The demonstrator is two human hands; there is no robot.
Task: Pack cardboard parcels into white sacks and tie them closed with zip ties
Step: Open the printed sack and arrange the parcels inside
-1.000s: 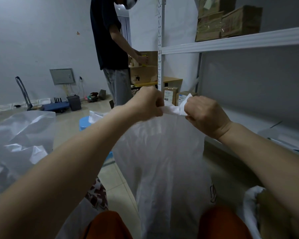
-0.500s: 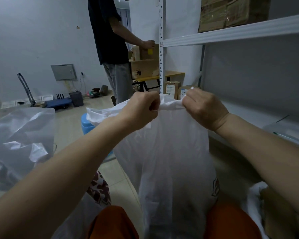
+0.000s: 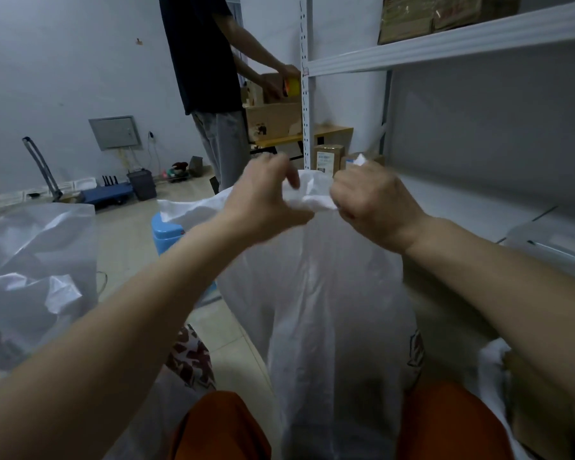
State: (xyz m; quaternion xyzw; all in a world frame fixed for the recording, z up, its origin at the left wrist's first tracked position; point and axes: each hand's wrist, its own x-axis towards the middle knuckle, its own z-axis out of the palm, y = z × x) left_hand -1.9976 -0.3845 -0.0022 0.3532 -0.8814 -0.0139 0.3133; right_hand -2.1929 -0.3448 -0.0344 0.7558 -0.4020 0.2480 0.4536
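White sack [image 3: 316, 293]: thin, woven-looking plastic, slightly glossy. Shelf rack [image 3: 445, 51]: painted metal, matt. Parcels [image 3: 327, 157]: brown cardboard.

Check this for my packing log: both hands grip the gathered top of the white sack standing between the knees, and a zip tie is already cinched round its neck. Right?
Not quite. The head view shows the left hand and right hand gripping the gathered top of the white sack standing between the knees, but no zip tie is visible round its neck.

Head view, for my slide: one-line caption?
Both hands, left hand and right hand, gather the white sack mouth.
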